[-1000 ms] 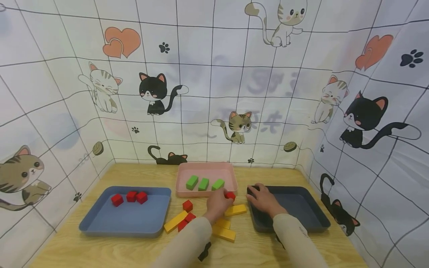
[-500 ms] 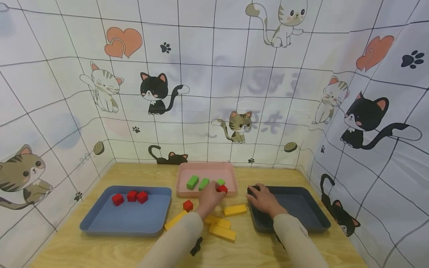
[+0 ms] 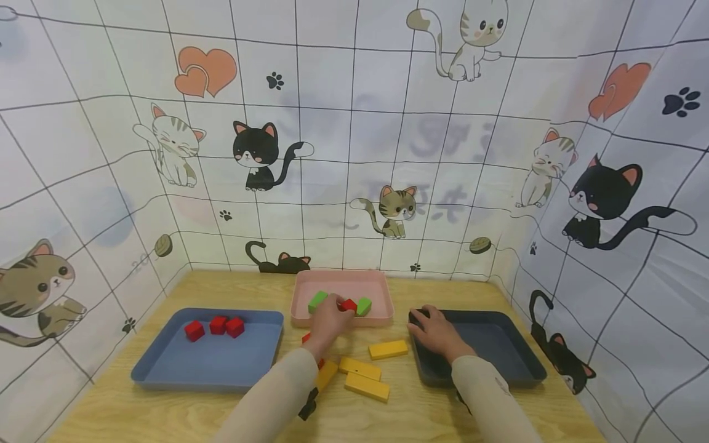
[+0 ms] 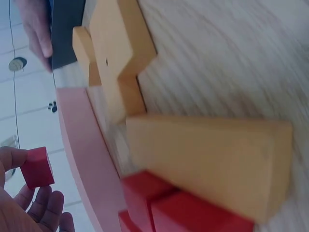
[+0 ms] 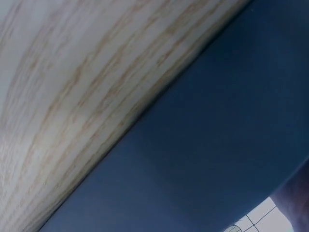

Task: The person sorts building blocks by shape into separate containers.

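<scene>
My left hand [image 3: 329,321] pinches a red cube [image 3: 348,305] between thumb and fingers, over the front part of the pink tray [image 3: 299,283]. In the left wrist view this red cube [image 4: 37,166] shows plainly at the fingertips. Green blocks [image 3: 364,306] lie in the pink tray, one partly behind the hand. My right hand [image 3: 437,332] rests on the left rim of the dark grey tray [image 3: 493,341], fingers over its back corner. That tray's wall [image 5: 193,125] fills much of the right wrist view.
Yellow blocks [image 3: 367,386] lie between the trays, some overlapping. More red cubes [image 4: 193,210] sit beside a yellow block, mostly hidden by my left arm in the head view. A blue tray [image 3: 194,366] at the left holds 3 red cubes [image 3: 218,325]. A cat-print sheet [image 3: 343,154] surrounds the table.
My left hand has carried the red cube left and back, from near the pink tray's front right corner to over the tray. My right hand has stayed on the dark tray's rim.
</scene>
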A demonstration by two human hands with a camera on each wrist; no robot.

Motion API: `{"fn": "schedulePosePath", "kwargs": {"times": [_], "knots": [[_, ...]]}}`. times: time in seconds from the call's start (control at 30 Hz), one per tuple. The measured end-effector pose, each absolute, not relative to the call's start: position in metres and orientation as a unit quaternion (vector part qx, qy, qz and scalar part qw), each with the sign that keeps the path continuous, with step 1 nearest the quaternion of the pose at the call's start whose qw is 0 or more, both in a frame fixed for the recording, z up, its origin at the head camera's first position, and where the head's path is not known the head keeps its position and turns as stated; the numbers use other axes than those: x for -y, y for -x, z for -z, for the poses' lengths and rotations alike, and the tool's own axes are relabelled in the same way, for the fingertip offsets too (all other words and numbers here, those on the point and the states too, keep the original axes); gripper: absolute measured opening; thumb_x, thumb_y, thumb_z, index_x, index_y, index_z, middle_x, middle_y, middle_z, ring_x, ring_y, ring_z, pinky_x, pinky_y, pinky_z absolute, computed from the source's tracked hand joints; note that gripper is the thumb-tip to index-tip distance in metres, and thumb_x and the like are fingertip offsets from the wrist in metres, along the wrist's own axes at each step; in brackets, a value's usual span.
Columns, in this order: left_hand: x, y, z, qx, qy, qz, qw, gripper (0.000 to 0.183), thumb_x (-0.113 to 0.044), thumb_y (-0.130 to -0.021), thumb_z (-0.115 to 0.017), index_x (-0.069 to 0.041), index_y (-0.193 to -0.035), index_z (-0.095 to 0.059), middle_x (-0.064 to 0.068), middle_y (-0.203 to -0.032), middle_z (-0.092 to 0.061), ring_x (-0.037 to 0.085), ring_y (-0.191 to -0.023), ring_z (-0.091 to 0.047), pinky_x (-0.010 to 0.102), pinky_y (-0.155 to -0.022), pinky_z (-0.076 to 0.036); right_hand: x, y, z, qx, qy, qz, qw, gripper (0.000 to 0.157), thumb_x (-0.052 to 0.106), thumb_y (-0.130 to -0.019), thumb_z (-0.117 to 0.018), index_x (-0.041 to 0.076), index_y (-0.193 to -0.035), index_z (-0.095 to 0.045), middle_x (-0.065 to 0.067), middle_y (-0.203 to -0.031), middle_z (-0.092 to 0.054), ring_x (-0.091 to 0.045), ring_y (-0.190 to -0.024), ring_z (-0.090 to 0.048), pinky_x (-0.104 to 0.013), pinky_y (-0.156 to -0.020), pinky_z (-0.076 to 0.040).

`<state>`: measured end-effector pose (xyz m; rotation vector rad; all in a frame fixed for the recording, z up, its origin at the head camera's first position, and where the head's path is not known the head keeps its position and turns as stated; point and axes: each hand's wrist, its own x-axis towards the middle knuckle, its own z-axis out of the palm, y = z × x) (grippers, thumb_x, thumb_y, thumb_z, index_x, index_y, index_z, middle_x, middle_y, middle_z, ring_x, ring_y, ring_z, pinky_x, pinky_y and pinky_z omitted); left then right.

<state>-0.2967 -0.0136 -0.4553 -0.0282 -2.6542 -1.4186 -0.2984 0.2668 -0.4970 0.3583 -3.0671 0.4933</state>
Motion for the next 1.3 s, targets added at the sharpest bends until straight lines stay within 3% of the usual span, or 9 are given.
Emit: {"fn": "schedulePosePath", "kwargs": {"times": [0.23,0.67,0.83,1.3], "knots": [[0.042,0.300,0.448,0.899,-0.003,0.423,0.112,0.023,-0.021,-0.085,-0.076,-0.005,-0.099,-0.067,0.003,-0.087,-0.065,0.021,-0.077,-0.057,0.039,-0.072,-0.046,-0.268,0.300,0.498,0.980,-0.121,-0.155,0.004,0.055,0.039,-0.103,-0.050,0.008,-0.149,-0.045,-0.028,-0.149,-0.032,-0.050,-0.132,-0.037,-0.066,-0.099,-0.036],[0.094,0.308,0.442,0.883,-0.057,0.453,0.104,0.027,-0.021,-0.088,-0.073,-0.004,-0.106,-0.065,0.009,-0.095,-0.066,0.027,-0.084,-0.057,0.038,-0.075,-0.048,-0.267,0.306,0.493,0.983,-0.128,-0.132,0.004,0.054,0.040,-0.103,-0.050,0.009,-0.148,-0.046,-0.027,-0.147,-0.036,-0.049,-0.130,-0.040,-0.066,-0.099,-0.036],[0.112,0.306,0.439,0.883,-0.069,0.450,0.110,0.031,-0.023,-0.088,-0.073,-0.002,-0.109,-0.064,0.012,-0.095,-0.067,0.028,-0.082,-0.059,0.037,-0.071,-0.047,-0.268,0.305,0.493,0.986,-0.123,-0.112,-0.003,0.055,0.041,-0.103,-0.049,0.010,-0.149,-0.046,-0.026,-0.147,-0.035,-0.048,-0.132,-0.038,-0.069,-0.102,-0.030],[0.164,0.299,0.432,0.893,-0.122,0.413,0.133,0.038,-0.026,-0.090,-0.066,0.001,-0.116,-0.062,0.019,-0.102,-0.067,0.035,-0.088,-0.060,0.045,-0.074,-0.045,-0.269,0.305,0.492,0.991,-0.124,-0.055,-0.002,0.055,0.045,-0.103,-0.046,0.014,-0.149,-0.046,-0.024,-0.146,-0.038,-0.047,-0.134,-0.037,-0.070,-0.103,-0.027]]}}
